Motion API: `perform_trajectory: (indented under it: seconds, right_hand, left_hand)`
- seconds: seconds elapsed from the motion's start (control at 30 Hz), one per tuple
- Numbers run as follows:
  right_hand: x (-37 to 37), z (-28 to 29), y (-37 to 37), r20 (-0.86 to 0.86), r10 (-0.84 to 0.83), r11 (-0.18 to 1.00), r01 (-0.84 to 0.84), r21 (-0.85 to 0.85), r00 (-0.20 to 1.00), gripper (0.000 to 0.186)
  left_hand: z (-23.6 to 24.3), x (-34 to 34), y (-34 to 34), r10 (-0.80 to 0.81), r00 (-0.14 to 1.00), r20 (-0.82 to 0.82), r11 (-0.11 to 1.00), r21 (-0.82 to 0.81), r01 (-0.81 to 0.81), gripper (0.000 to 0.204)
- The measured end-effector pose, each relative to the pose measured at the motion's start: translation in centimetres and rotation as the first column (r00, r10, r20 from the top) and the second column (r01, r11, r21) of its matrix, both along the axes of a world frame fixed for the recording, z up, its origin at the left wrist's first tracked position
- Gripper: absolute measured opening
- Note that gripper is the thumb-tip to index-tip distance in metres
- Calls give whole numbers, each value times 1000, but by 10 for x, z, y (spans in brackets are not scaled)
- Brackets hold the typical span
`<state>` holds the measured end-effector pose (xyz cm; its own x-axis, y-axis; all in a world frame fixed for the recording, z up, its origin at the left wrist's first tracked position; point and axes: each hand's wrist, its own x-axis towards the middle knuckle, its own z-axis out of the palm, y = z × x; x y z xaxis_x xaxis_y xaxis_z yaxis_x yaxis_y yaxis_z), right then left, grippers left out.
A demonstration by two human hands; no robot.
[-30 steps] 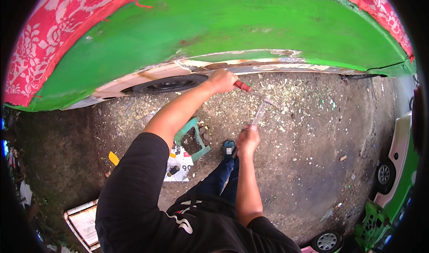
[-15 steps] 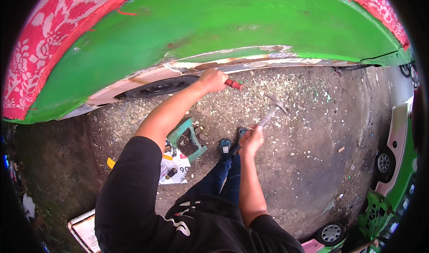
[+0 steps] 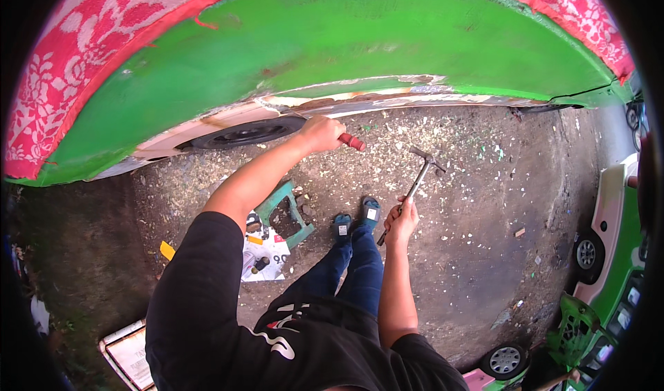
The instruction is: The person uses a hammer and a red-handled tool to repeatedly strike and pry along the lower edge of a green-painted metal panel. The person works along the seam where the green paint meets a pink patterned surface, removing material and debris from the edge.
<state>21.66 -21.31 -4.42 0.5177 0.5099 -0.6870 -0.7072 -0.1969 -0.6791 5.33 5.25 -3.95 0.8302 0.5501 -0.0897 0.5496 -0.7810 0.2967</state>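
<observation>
My left hand (image 3: 319, 132) grips a red-handled tool (image 3: 351, 141) and presses its tip against the rusty lower edge of a green vehicle body (image 3: 387, 52), just beside the wheel (image 3: 242, 134). My right hand (image 3: 401, 218) holds a small metal hammer (image 3: 418, 180) by the handle, its head raised up and away from the body, over the ground. My legs in blue jeans and dark shoes (image 3: 354, 218) stand between the two hands.
Paint flakes litter the dirt ground (image 3: 477, 204). A green stool (image 3: 285, 211) and a white sheet with small items (image 3: 266, 256) lie by my left leg. A red patterned cloth (image 3: 62, 66) covers the vehicle top. Another green and white vehicle (image 3: 609, 246) stands at right.
The hammer has swung back to the right, away from the red-handled tool, after being close to it a second ago. My left hand stays at the body's edge.
</observation>
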Motion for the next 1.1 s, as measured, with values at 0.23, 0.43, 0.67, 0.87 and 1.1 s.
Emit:
perform_trajectory:
  seconds: [0.23, 0.43, 0.67, 0.87, 1.1]
  right_hand:
    - [30, 32, -48, 41, 71, 995, -68, -74, 997, 31]
    - [55, 77, -96, 149, 132, 984, -111, -136, 980, 28]
    - [95, 92, -128, 163, 13, 992, 8, -125, 987, 28]
    - [160, 66, -123, 146, -40, 993, 56, -103, 988, 27]
    - [249, 14, -85, 93, -15, 998, 21, -64, 996, 26]
  left_hand:
    - [24, 6, -39, 31, 997, 74, 996, -80, -25, 12]
    - [30, 0, -79, 61, 980, 188, 988, -154, -32, 14]
    - [49, 74, -100, 49, 960, 276, 987, -161, -3, 17]
    - [44, 191, -79, -113, 962, 249, 975, -156, 156, 18]
    - [-12, 304, -32, -310, 950, -41, 942, -148, 301, 14]
